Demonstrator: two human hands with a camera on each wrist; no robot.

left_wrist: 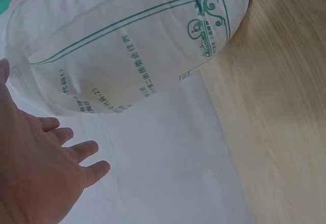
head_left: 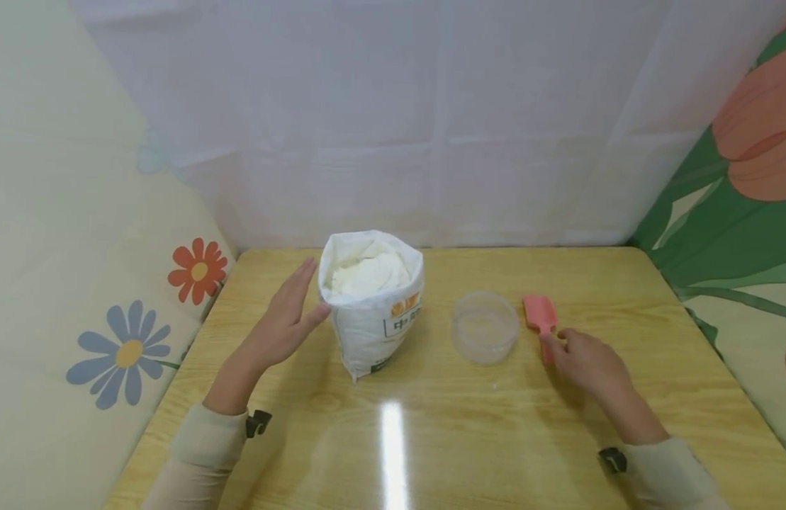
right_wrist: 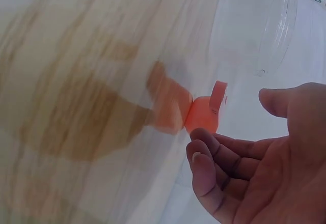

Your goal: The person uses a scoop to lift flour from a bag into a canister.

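Observation:
An opened white bag [head_left: 373, 340] of flour-like powder [head_left: 371, 275] stands upright on the table. My left hand [head_left: 279, 322] is at its left side with straight, spread fingers, the thumb near or touching the bag's rim. In the left wrist view, the hand [left_wrist: 41, 168] lies beside the bag's printed side [left_wrist: 127, 51]. A small pink scoop [head_left: 541, 315] lies to the right, its handle toward me. At that handle is my right hand [head_left: 593, 365]. In the right wrist view, thumb and loosely bent fingers stand apart around the scoop [right_wrist: 204, 114], not closed on it.
Between bag and scoop stands a clear round plastic container [head_left: 485, 329]. The wooden table [head_left: 303, 439] meets a white cloth backdrop [head_left: 495, 142] at its far edge. Flower-printed cloths [head_left: 35, 248] hang at both sides.

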